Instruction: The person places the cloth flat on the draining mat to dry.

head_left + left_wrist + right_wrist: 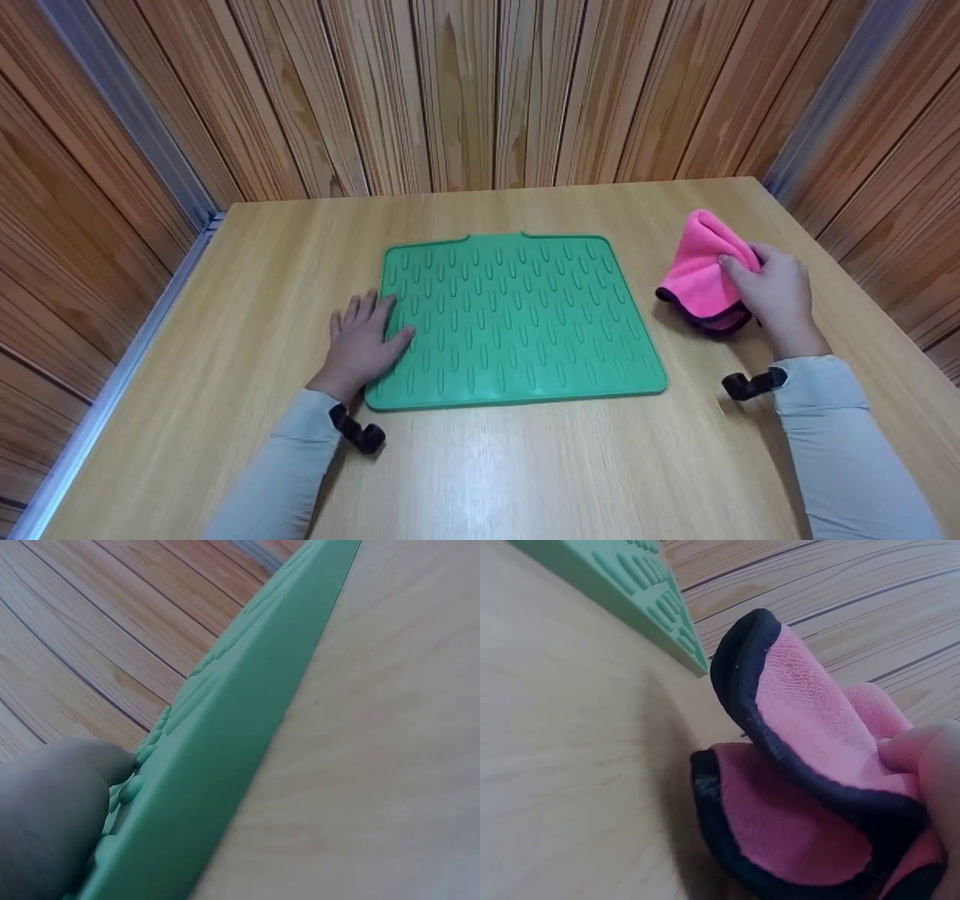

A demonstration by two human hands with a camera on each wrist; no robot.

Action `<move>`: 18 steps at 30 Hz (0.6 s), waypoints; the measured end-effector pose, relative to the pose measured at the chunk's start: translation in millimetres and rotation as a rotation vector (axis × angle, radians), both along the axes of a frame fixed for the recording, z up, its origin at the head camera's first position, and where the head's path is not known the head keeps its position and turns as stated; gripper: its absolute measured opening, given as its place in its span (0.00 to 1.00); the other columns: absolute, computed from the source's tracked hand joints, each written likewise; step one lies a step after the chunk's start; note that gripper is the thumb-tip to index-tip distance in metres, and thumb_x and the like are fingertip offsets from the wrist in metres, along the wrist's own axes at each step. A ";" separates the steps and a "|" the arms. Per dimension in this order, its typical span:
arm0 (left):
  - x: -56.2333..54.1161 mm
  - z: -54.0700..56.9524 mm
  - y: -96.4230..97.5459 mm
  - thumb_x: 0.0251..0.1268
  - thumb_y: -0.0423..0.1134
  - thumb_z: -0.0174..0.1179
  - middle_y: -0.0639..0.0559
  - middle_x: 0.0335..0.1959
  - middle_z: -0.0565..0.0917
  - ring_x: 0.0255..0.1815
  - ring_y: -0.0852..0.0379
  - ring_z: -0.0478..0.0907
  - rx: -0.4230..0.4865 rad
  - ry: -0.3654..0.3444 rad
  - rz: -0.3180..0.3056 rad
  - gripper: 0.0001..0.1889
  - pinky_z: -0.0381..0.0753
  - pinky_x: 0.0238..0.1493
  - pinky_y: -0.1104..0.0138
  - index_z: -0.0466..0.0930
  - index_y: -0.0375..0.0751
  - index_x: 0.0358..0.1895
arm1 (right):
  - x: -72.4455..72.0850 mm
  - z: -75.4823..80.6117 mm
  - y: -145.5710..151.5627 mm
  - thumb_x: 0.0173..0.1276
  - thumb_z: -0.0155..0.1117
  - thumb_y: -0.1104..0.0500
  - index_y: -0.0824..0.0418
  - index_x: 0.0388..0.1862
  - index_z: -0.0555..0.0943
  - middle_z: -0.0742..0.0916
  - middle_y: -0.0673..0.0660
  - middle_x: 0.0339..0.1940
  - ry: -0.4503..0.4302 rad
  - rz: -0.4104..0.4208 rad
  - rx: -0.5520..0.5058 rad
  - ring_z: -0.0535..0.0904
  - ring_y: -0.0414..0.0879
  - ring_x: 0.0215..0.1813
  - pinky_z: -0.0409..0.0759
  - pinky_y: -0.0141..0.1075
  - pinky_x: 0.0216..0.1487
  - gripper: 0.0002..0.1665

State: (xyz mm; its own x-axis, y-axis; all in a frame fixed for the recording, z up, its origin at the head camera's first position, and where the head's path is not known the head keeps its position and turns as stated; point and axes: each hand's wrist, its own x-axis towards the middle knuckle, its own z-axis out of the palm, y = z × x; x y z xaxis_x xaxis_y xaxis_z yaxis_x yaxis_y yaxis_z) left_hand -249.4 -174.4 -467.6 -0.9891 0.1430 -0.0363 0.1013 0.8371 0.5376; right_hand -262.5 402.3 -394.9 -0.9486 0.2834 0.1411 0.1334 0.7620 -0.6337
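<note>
A green ridged mat (517,322) lies flat on the table, with a shallow notch in its far edge. My left hand (361,341) rests on the mat's left edge, fingers spread and straight, thumb on the ridges. In the left wrist view the thumb (60,802) touches the mat's raised pattern. To the right of the mat, my right hand (776,292) pinches a folded pink cloth (705,262) with dark edging. The right wrist view shows the cloth (810,712) bunched between thumb and fingers, its bound edges hanging close above the table.
The light wooden table (480,465) meets a wood-plank wall (457,97) at the back, with plank walls at both sides. A metal strip (127,360) runs along the left edge. Black wrist mounts (750,384) stick out from both sleeves.
</note>
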 end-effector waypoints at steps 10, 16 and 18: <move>0.2 -0.2 0.6 0.86 0.58 0.54 0.31 0.96 0.48 0.97 0.25 0.37 0.001 0.002 0.002 0.41 0.30 0.92 0.27 0.59 0.40 0.91 | 2.8 10.3 -6.3 0.86 0.62 0.39 0.65 0.75 0.83 0.88 0.66 0.54 0.050 -0.024 0.004 0.76 0.46 0.45 0.74 0.25 0.33 0.36; 0.5 0.2 1.2 0.86 0.58 0.54 0.30 0.95 0.49 0.97 0.24 0.38 -0.012 0.003 0.009 0.41 0.31 0.92 0.26 0.59 0.39 0.91 | 4.6 13.7 -12.5 0.84 0.65 0.40 0.64 0.73 0.85 0.88 0.60 0.51 0.102 -0.030 -0.010 0.75 0.37 0.39 0.75 0.25 0.30 0.34; 0.7 0.4 1.3 0.86 0.58 0.54 0.30 0.95 0.49 0.97 0.25 0.38 -0.013 0.002 0.009 0.41 0.31 0.92 0.26 0.59 0.40 0.91 | 5.5 15.5 -14.2 0.84 0.65 0.41 0.63 0.74 0.84 0.88 0.61 0.55 0.094 -0.029 -0.040 0.76 0.37 0.41 0.77 0.22 0.32 0.34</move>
State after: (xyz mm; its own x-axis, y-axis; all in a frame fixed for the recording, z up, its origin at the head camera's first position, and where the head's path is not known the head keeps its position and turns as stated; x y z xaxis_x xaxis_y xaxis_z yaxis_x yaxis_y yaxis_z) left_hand -248.7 -173.1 -467.3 -0.9904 0.1334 -0.0363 0.0945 0.8448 0.5268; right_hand -257.0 388.1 -379.4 -0.9232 0.3173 0.2169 0.0935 0.7327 -0.6741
